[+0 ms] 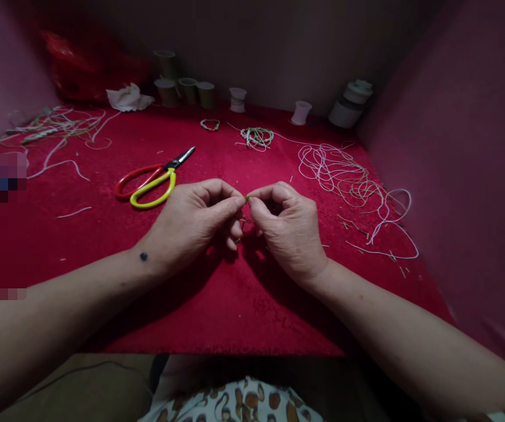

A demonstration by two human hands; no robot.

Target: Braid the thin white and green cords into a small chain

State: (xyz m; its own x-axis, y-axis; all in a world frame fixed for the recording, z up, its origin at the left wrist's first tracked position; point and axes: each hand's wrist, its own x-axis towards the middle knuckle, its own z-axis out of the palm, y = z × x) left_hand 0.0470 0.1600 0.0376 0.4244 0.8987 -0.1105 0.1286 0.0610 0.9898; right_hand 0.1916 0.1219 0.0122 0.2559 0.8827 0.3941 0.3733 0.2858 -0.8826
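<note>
My left hand (208,212) and my right hand (285,225) meet over the middle of the red cloth (234,310), thumb and forefinger of each pinched together. Between the two pinches is a tiny greenish-brown piece (247,198), too small to make out well. A short dark strand (243,221) shows just below, by the curled fingers of my left hand. Scissors (153,180) with one red and one yellow handle lie beyond my left wrist, blades closed. Past my fingertips rests a green and white braided cord bundle (256,137).
Loose pale cord (335,173) sprawls at the right, with short cut bits (353,224) near it. More tangled cords (63,129) lie at the far left. Along the back stand green spools (187,91), a white spool (300,112), a white bottle (349,104) and crumpled tissue (129,98).
</note>
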